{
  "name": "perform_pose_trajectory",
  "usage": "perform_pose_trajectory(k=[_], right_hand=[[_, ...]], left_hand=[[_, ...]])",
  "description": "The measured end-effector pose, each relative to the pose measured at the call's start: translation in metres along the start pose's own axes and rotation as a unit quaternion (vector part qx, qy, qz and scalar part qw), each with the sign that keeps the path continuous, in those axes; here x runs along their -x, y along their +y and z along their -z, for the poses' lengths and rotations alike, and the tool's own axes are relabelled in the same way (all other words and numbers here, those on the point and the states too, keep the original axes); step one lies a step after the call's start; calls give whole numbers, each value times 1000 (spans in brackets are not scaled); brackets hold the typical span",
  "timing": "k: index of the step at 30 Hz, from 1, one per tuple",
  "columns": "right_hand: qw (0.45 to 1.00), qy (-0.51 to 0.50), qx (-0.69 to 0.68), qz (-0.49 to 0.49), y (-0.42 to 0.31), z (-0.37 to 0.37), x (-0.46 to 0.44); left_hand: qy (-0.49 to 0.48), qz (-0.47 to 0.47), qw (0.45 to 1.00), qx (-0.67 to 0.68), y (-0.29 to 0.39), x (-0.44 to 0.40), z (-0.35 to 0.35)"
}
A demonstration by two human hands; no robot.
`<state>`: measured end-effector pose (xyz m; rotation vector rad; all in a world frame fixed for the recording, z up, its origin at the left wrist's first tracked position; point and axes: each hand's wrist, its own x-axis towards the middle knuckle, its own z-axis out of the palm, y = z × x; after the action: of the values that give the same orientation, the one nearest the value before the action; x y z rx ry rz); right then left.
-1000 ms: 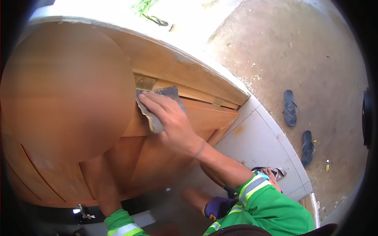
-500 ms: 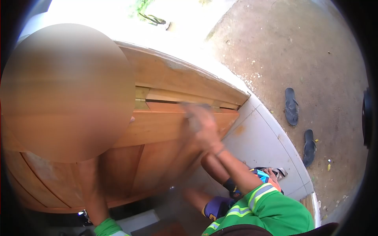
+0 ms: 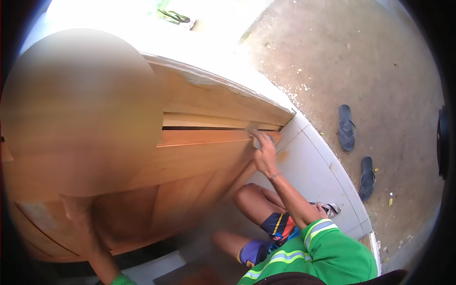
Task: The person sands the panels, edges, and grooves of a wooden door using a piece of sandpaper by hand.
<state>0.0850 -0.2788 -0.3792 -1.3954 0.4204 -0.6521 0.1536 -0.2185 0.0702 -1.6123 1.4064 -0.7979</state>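
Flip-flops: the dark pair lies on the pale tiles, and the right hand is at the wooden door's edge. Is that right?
Not quite: the head view shows the dark flip-flops on the brown ground beyond the pale tiles. The rest holds: the right hand is at the edge of the wooden door.

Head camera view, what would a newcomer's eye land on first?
Probably the wooden door across the left and middle, partly behind a blurred circle. Then the right hand at the door's upper edge with a grey sheet, and two dark flip-flops at right.
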Motion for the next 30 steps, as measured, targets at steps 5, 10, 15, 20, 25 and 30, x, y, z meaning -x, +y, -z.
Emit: perform_pose_trajectory(k=[5,10,15,20,25,30], right_hand=[[982,13,-95,163,-106,-20,-12],[998,35,37,-21,106,13,14],[990,24,130,-50,73,10,13],[970,-80,154,-170,183,42,12],[990,-71,113,-48,80,45,1],[971,-80,173,-143,141,45,-21]], left_hand=[[-17,-5,1000,9,-1,1,1],[-9,-11,1000,17,-3,4,-2],[-28,-23,999,2,-7,5,-2],[-61,-34,997,-11,-17,17,-8],[-138,-32,989,39,-24,7,9],[-129,-29,991,29,-19,10,6]])
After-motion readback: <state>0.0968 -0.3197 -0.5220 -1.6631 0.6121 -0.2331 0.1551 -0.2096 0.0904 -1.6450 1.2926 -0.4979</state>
